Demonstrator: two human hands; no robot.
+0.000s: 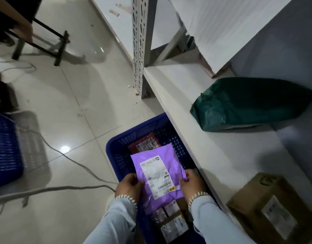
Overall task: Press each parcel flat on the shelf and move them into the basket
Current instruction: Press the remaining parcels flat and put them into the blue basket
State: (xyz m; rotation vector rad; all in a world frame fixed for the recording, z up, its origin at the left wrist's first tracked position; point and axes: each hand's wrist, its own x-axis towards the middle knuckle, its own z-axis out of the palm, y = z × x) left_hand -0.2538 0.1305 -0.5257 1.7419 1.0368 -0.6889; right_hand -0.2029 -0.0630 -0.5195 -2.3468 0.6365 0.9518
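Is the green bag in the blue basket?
No, the green bag lies on the white shelf, while the blue basket sits on the floor below it.

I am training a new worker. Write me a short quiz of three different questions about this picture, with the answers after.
1. True or false: both hands grip the purple plastic mailer parcel over the blue perforated plastic basket.
2. Which parcel lies on the white shelf nearest its grey slotted upright post?
A. dark green plastic bag parcel
B. brown cardboard box
3. Fill in: the white shipping label is stuck on the ____ parcel.

Key: 1 true, left hand and right hand; 2 A; 3 purple.
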